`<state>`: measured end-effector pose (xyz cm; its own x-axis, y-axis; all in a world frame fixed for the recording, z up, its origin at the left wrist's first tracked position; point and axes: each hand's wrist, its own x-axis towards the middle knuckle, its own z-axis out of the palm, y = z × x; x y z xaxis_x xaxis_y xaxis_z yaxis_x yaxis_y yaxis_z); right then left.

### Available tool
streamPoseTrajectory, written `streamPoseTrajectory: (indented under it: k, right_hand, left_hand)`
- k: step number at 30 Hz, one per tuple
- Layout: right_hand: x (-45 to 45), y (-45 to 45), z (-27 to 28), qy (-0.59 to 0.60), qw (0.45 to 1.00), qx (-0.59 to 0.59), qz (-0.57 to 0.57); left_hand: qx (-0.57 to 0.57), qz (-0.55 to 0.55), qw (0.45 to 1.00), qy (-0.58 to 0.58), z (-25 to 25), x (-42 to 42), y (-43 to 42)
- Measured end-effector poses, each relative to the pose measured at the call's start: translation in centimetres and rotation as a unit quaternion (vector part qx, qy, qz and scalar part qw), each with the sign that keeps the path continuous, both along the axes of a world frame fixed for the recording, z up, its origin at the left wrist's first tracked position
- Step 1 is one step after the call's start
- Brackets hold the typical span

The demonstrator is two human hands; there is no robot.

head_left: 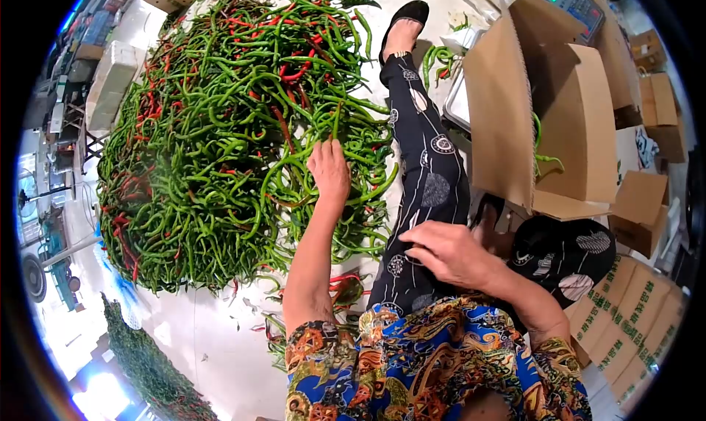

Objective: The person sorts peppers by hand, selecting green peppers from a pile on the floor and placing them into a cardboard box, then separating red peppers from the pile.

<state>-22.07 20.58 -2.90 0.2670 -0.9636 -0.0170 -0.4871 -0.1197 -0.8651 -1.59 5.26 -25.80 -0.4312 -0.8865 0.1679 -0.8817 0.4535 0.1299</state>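
Observation:
A large heap of long green chili peppers (213, 138) with red ones mixed in lies on a pale surface. My left hand (330, 172) is on the heap's right part, back of the hand up, fingers curled together at the lower end of a green pepper (337, 119). Above my patterned trouser leg (434, 178) is my right hand (448, 255), thumb and fingers apart, with nothing visible between them. Its palm is partly hidden.
An open cardboard box (504, 112) with a few green peppers inside stands right of my leg. Behind it is a scale with a lit display (562, 2). Flattened printed cartons (625, 318) lie lower right. Another pepper pile (151, 366) is lower left, and a white foam block (114, 86) upper left.

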Motion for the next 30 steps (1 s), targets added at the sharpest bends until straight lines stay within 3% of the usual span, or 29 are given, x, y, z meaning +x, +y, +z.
streamPoseTrajectory:
  k: [1,3,8,11,13,17,19,23,27,30]
  right_hand:
    - [0.5,-0.2,-0.9,-0.003,1.0,0.006,0.006]
    - [1.3,-0.5,-1.7,-0.017,1.0,0.005,0.008]
    - [1.0,-2.3,-1.1,-0.098,0.995,0.017,-0.02]
    - [0.2,-2.7,-1.3,-0.147,0.985,0.091,-0.027]
    - [-0.1,-2.7,-2.1,-0.178,0.981,0.078,-0.02]
    - [-0.3,-3.2,-1.5,-0.258,0.953,0.154,-0.046]
    - [-0.4,-3.5,-1.2,-0.26,0.951,0.161,-0.052]
    - [-0.4,-3.3,-1.9,-0.272,0.95,0.149,-0.041]
    - [-0.4,-3.5,-2.5,-0.219,0.975,0.036,0.003]
    - [-0.6,-4.0,-2.4,-0.235,0.97,0.058,0.018]
  left_hand:
    - [-0.022,-0.012,0.999,-0.026,-2.0,0.0,-0.9]
    - [0.04,0.05,0.991,-0.12,-4.7,0.3,-2.0]
    - [0.085,-0.031,0.994,0.06,-0.5,2.8,-1.3]
    - [0.188,-0.123,0.974,-0.024,4.0,4.3,0.2]
    - [0.218,-0.169,0.956,-0.101,6.8,3.4,-1.0]
    - [0.198,-0.214,0.95,-0.108,9.6,-1.6,-6.8]
    - [0.123,-0.266,0.948,-0.126,5.6,-2.9,-10.9]
    - [0.01,-0.243,0.965,-0.096,-0.9,-5.8,-15.7]
    - [0.037,-0.259,0.934,-0.245,-6.3,-7.3,-17.5]
    - [0.059,-0.255,0.912,-0.315,-6.3,-8.0,-18.2]
